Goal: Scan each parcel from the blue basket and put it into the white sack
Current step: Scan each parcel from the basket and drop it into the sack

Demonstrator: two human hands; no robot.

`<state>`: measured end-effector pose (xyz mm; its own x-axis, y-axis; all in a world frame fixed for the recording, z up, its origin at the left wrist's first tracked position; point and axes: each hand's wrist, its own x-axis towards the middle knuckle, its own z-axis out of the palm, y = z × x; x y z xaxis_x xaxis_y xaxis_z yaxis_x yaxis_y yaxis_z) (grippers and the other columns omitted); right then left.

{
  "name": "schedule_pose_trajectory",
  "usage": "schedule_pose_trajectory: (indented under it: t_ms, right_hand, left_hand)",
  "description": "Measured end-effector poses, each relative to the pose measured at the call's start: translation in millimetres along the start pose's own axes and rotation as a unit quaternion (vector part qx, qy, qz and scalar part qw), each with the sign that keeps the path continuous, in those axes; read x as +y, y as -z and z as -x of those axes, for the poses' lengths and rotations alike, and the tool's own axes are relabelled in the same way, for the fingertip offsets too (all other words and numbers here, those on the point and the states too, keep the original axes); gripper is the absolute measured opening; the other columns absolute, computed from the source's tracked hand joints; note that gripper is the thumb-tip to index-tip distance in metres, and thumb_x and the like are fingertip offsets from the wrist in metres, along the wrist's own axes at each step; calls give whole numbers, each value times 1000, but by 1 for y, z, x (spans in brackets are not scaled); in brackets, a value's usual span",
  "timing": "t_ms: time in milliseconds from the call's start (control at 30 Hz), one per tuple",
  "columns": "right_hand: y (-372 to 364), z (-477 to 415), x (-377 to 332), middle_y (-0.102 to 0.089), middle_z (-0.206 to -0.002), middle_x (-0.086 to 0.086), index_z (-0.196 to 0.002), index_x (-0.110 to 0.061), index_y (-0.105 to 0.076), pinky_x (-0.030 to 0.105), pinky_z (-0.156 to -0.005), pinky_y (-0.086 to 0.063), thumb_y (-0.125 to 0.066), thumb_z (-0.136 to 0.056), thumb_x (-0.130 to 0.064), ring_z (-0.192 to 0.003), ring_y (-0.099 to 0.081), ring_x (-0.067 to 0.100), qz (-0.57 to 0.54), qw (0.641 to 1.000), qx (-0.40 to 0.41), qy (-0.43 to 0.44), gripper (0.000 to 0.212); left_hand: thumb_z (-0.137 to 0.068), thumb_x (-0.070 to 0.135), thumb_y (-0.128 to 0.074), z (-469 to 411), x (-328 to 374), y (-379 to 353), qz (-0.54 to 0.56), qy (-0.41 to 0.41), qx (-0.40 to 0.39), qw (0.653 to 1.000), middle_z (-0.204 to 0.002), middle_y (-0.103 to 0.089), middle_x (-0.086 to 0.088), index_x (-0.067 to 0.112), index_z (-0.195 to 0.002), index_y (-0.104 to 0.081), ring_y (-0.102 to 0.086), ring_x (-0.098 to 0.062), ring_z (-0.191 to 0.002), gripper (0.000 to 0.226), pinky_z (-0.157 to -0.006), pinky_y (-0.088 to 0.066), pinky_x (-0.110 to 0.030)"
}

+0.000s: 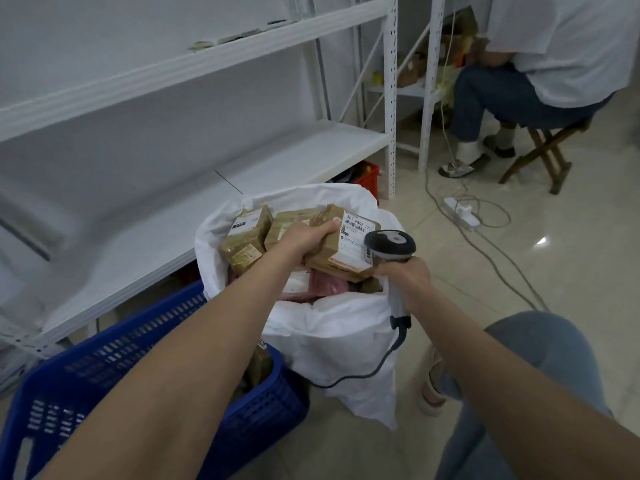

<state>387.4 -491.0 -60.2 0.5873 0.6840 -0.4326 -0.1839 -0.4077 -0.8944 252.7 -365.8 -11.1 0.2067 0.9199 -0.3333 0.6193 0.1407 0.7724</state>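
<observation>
Both grip: left hand point(304, 237) a parcel point(348, 245), label up, lengthwise away; right hand point(405, 273) the scanner point(389, 244).

A brown, white-labelled parcel point(341, 242) is held tilted over the open, parcel-filled sack point(346, 341). A scanner point(389, 245) is held just beside the label, and the blue basket point(104, 368) is set against the sack.

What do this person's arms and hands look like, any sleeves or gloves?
The left arm and right arm are bare, with no sleeves in view. The left hand and right hand wear no gloves; no watch or ring shows.
</observation>
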Motion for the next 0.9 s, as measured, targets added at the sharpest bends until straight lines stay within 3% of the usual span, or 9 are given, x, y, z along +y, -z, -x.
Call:
schedule_pose_trajectory:
  t_ms: [133,300,400,467,567,633,733,833,900]
  right_hand:
    - [4,-4,-5,-61,-101,12,-99,-8,-54,39,-90,-53,-68,-80,-4,-99,-60,29,4,998,59,2,24]
    - [23,-8,-6,-58,-86,9,-102,-2,-59,32,-74,-46,-63,-81,-3,-86,-57,27,-35,993,117,-2,21]
    - [30,-9,-8,-52,-71,3,-90,-6,-57,32,-73,-44,-63,-82,-2,-82,-55,27,-67,989,130,6,11]
    - [33,-8,-12,-51,-68,2,-85,-6,-56,32,-72,-44,-63,-81,-1,-79,-54,26,-83,988,127,22,10]
    - [33,-7,-18,-52,-70,2,-80,-9,-55,32,-70,-46,-62,-81,2,-72,-53,21,-85,991,103,31,12]
    - [31,-8,-18,-57,-75,5,-75,-11,-55,34,-70,-50,-62,-81,3,-75,-56,22,-83,993,85,29,16]
    - [26,-9,-13,-59,-77,4,-91,-6,-61,23,-56,-44,-63,-80,4,-75,-57,20,-84,994,69,29,14]
    - [20,-7,-11,-57,-78,4,-101,-4,-63,26,-65,-43,-64,-80,3,-83,-56,23,-80,995,51,35,23]
    - [16,-5,-10,-57,-80,6,-97,-6,-61,29,-71,-43,-63,-81,3,-84,-54,23,-62,997,42,35,19]
  left_hand:
    - [-72,62,-69,-1,5,3,-5,0,12,1000,-114,-64,-8,11,-131,-51,-64,-24,-89,80,-75,-57,-38]
    - [-53,84,-55,2,16,3,-216,-51,71,972,-121,-62,-4,18,-131,-48,-61,-26,-103,103,-87,-53,-42]
    - [-73,71,-60,3,21,-17,-271,-68,53,959,-119,-61,1,17,-128,-51,-59,-24,-107,77,-87,-49,-34]
    - [-79,66,-58,-5,19,-39,-255,-63,46,964,-125,-61,-6,12,-133,-47,-58,-27,-112,77,-92,-48,-38]
    - [-91,58,-48,-11,4,-73,-340,-59,-11,938,-121,-62,-13,8,-119,-59,-58,-29,-108,58,-90,-50,-39]
    - [-93,49,-50,-11,-3,-86,-393,-76,11,916,-126,-55,-14,12,-121,-58,-57,-30,-109,47,-87,-50,-39]
    - [-89,30,-63,-16,-3,-82,-359,-165,64,917,-133,-48,-10,23,-134,-47,-57,-31,-111,48,-88,-52,-41]
    - [-91,15,-57,-21,-8,-73,-410,-192,-15,891,-129,-59,-7,23,-131,-55,-58,-26,-114,40,-93,-50,-38]
    - [-93,11,-46,-20,-21,-72,-458,-164,-76,871,-137,-53,-9,21,-138,-48,-52,-28,-122,46,-99,-46,-40]
